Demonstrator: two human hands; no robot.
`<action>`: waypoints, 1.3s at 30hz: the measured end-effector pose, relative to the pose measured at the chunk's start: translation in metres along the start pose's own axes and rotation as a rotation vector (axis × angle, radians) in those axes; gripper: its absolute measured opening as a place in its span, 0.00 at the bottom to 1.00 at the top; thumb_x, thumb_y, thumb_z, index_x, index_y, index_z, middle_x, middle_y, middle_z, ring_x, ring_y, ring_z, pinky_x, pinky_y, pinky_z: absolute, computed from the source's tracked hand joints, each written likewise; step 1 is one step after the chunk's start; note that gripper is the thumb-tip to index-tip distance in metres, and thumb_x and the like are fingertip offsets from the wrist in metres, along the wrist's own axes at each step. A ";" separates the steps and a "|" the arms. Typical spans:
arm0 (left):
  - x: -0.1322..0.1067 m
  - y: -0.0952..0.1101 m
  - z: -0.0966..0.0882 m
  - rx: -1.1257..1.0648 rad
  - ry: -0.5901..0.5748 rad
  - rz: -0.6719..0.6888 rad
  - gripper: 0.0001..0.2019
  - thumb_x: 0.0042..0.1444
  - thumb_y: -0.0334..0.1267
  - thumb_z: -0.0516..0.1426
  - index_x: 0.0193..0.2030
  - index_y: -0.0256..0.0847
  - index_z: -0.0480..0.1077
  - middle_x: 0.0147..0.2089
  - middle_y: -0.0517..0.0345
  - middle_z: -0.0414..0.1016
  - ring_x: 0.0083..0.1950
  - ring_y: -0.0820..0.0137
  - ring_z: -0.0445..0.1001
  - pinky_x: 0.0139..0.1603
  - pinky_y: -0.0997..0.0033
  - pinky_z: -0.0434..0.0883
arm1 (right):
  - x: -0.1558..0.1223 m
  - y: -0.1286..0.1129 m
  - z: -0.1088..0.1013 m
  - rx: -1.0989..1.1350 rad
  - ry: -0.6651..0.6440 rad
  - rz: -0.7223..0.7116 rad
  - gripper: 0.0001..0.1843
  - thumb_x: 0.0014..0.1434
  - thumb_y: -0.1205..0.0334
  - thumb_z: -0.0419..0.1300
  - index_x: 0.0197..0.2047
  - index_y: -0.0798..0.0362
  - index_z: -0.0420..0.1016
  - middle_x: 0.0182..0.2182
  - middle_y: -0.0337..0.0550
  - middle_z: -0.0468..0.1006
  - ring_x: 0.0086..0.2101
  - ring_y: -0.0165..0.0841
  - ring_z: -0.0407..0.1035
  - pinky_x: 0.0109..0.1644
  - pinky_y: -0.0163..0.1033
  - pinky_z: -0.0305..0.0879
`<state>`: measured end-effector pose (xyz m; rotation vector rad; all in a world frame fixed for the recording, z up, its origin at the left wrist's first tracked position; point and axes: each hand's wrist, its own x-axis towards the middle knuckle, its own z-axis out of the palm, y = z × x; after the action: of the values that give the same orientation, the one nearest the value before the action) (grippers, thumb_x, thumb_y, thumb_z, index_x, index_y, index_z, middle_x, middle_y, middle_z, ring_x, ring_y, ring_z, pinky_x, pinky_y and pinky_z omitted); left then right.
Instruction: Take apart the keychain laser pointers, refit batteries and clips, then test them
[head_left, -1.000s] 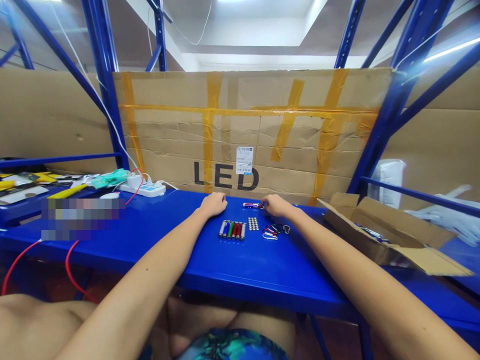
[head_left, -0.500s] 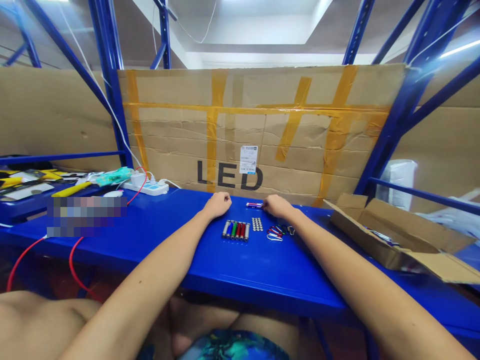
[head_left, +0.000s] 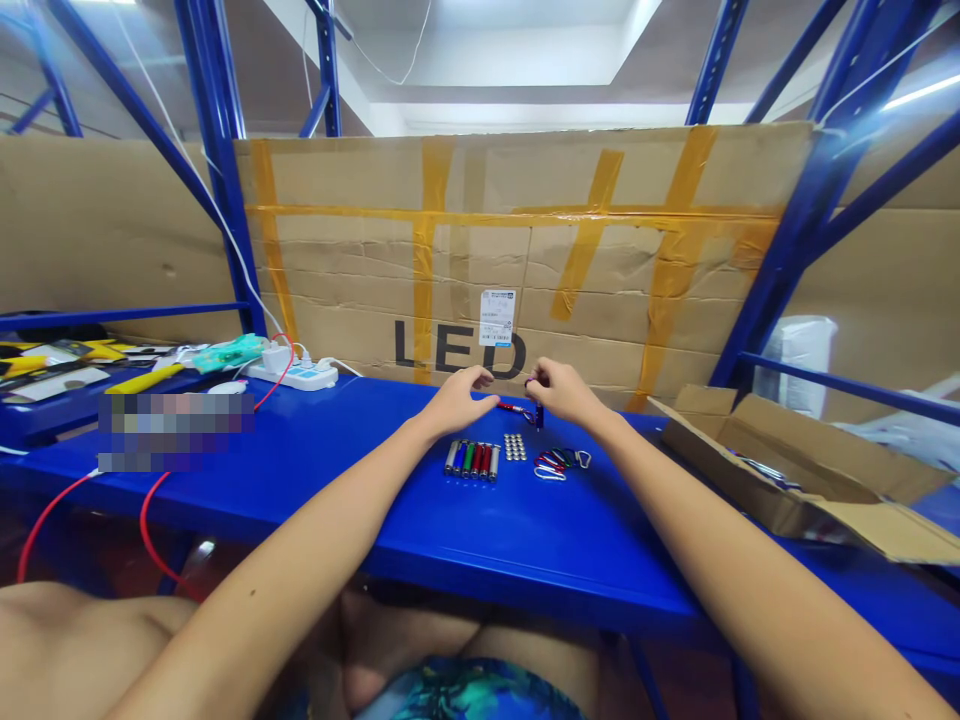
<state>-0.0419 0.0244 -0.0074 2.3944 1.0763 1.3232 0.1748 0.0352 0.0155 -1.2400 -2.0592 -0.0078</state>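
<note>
My right hand (head_left: 564,392) pinches a small dark purple flashlight (head_left: 539,414), which hangs upright just above the blue table. A red flashlight (head_left: 513,407) lies behind the button cells, close to both hands. My left hand (head_left: 459,400) is open and empty, thumb apart from curved fingers, left of the red flashlight. In front of my hands, several small metal tubes (head_left: 472,461) in silver, blue, green and red form a row. Round silver button cells (head_left: 515,447) sit in a grid beside them. To their right is a group of coloured carabiners (head_left: 551,463).
An open cardboard box (head_left: 780,490) holding metal pieces stands at the right. A large cardboard panel (head_left: 360,270) closes off the back. At left are a power strip (head_left: 304,375), red cables (head_left: 154,510) and a yellow-handled tool (head_left: 146,379). Blue posts (head_left: 214,170) frame the table.
My right hand has lifted the purple flashlight from lying flat to hanging upright. My left hand has moved right and opened from a closed shape. The red flashlight now shows more clearly.
</note>
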 end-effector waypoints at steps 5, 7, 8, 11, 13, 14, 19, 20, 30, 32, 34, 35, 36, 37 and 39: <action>0.000 0.024 0.019 -0.369 -0.052 -0.007 0.26 0.46 0.42 0.66 0.49 0.37 0.64 0.47 0.48 0.75 0.49 0.65 0.74 0.49 0.63 0.69 | -0.005 -0.029 -0.001 0.370 0.116 0.019 0.06 0.57 0.58 0.54 0.32 0.51 0.62 0.24 0.39 0.75 0.25 0.31 0.69 0.30 0.34 0.63; 0.001 0.027 0.025 -0.484 -0.050 -0.017 0.25 0.46 0.39 0.67 0.47 0.37 0.63 0.43 0.51 0.75 0.43 0.68 0.75 0.45 0.66 0.71 | -0.008 -0.039 0.000 0.408 0.139 0.019 0.08 0.57 0.56 0.55 0.32 0.51 0.62 0.23 0.37 0.73 0.24 0.31 0.68 0.29 0.34 0.63; 0.001 0.028 0.027 -0.521 -0.041 -0.031 0.24 0.46 0.38 0.66 0.47 0.38 0.62 0.40 0.53 0.74 0.39 0.70 0.75 0.41 0.67 0.71 | -0.009 -0.042 0.000 0.439 0.137 0.022 0.09 0.57 0.55 0.56 0.32 0.51 0.62 0.23 0.37 0.73 0.23 0.30 0.68 0.28 0.34 0.63; 0.004 0.025 0.027 -0.538 -0.009 -0.100 0.19 0.50 0.37 0.63 0.44 0.38 0.60 0.32 0.61 0.72 0.30 0.74 0.73 0.34 0.71 0.70 | -0.011 -0.046 0.001 0.558 0.142 0.040 0.10 0.57 0.53 0.56 0.33 0.50 0.61 0.24 0.37 0.74 0.22 0.30 0.68 0.27 0.34 0.66; 0.005 0.023 0.023 -0.447 0.026 -0.105 0.14 0.52 0.37 0.61 0.41 0.38 0.62 0.30 0.61 0.71 0.29 0.74 0.72 0.34 0.71 0.69 | -0.011 -0.043 0.000 0.597 0.166 0.056 0.10 0.56 0.54 0.56 0.32 0.50 0.61 0.26 0.39 0.75 0.23 0.29 0.69 0.27 0.34 0.66; 0.005 0.023 0.021 -0.370 0.053 -0.087 0.11 0.53 0.36 0.60 0.40 0.39 0.63 0.30 0.61 0.72 0.31 0.73 0.72 0.36 0.71 0.69 | -0.010 -0.041 -0.001 0.593 0.176 0.066 0.10 0.56 0.55 0.57 0.32 0.51 0.61 0.26 0.39 0.75 0.22 0.29 0.69 0.26 0.34 0.66; 0.002 0.024 0.008 -0.012 0.138 0.056 0.03 0.59 0.35 0.55 0.38 0.39 0.67 0.37 0.56 0.75 0.40 0.69 0.72 0.44 0.69 0.67 | -0.010 -0.033 -0.005 0.545 0.039 0.131 0.07 0.55 0.62 0.57 0.29 0.52 0.61 0.19 0.35 0.71 0.17 0.27 0.64 0.21 0.32 0.60; 0.002 0.025 0.006 0.021 0.129 0.065 0.03 0.59 0.35 0.55 0.40 0.39 0.67 0.39 0.55 0.75 0.41 0.68 0.73 0.45 0.69 0.67 | -0.010 -0.032 -0.006 0.550 -0.019 0.129 0.06 0.56 0.63 0.56 0.30 0.52 0.62 0.18 0.35 0.70 0.16 0.27 0.64 0.20 0.32 0.60; -0.001 0.029 0.002 0.181 0.015 0.090 0.07 0.62 0.36 0.51 0.42 0.41 0.70 0.44 0.53 0.77 0.46 0.64 0.74 0.48 0.67 0.67 | -0.015 -0.033 -0.010 0.098 -0.168 -0.113 0.12 0.62 0.63 0.52 0.36 0.56 0.77 0.29 0.44 0.80 0.29 0.32 0.70 0.33 0.34 0.62; -0.002 0.030 0.002 0.213 -0.002 0.069 0.07 0.62 0.36 0.51 0.42 0.42 0.70 0.43 0.53 0.77 0.45 0.64 0.74 0.46 0.67 0.67 | -0.015 -0.031 -0.010 0.007 -0.131 -0.167 0.12 0.61 0.65 0.53 0.40 0.55 0.79 0.36 0.46 0.82 0.35 0.34 0.72 0.39 0.34 0.62; -0.002 0.030 0.003 0.239 -0.011 0.045 0.07 0.62 0.36 0.51 0.41 0.42 0.69 0.40 0.52 0.77 0.43 0.63 0.74 0.44 0.67 0.67 | -0.015 -0.029 -0.008 -0.042 -0.120 -0.198 0.13 0.62 0.66 0.53 0.41 0.54 0.79 0.38 0.47 0.82 0.38 0.35 0.73 0.41 0.34 0.62; -0.002 0.030 0.003 0.245 -0.015 0.033 0.07 0.61 0.36 0.51 0.40 0.42 0.69 0.38 0.53 0.77 0.41 0.62 0.73 0.42 0.67 0.66 | -0.016 -0.028 -0.006 -0.065 -0.115 -0.206 0.14 0.62 0.67 0.52 0.42 0.54 0.79 0.39 0.47 0.82 0.38 0.36 0.73 0.41 0.34 0.62; -0.002 0.028 0.003 0.243 -0.019 0.024 0.06 0.60 0.36 0.51 0.39 0.42 0.69 0.36 0.53 0.76 0.39 0.63 0.73 0.41 0.67 0.66 | -0.016 -0.027 -0.004 -0.089 -0.110 -0.210 0.14 0.62 0.67 0.52 0.43 0.54 0.79 0.39 0.48 0.82 0.38 0.36 0.74 0.41 0.34 0.62; -0.002 0.026 0.004 0.230 -0.024 0.015 0.06 0.60 0.36 0.51 0.38 0.42 0.69 0.35 0.54 0.75 0.38 0.63 0.73 0.40 0.67 0.65 | -0.017 -0.027 -0.002 -0.115 -0.106 -0.213 0.14 0.62 0.66 0.52 0.43 0.54 0.79 0.39 0.48 0.82 0.38 0.36 0.74 0.40 0.34 0.61; 0.000 0.021 0.005 0.171 -0.036 -0.004 0.07 0.59 0.35 0.50 0.34 0.41 0.68 0.33 0.55 0.74 0.36 0.65 0.71 0.39 0.68 0.64 | -0.018 -0.027 0.003 -0.172 -0.093 -0.225 0.15 0.63 0.66 0.51 0.43 0.54 0.79 0.39 0.48 0.82 0.39 0.37 0.74 0.41 0.34 0.61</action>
<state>-0.0274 0.0098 -0.0002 2.5241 1.2291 1.2281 0.1570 0.0080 0.0128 -1.1201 -2.3097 -0.2397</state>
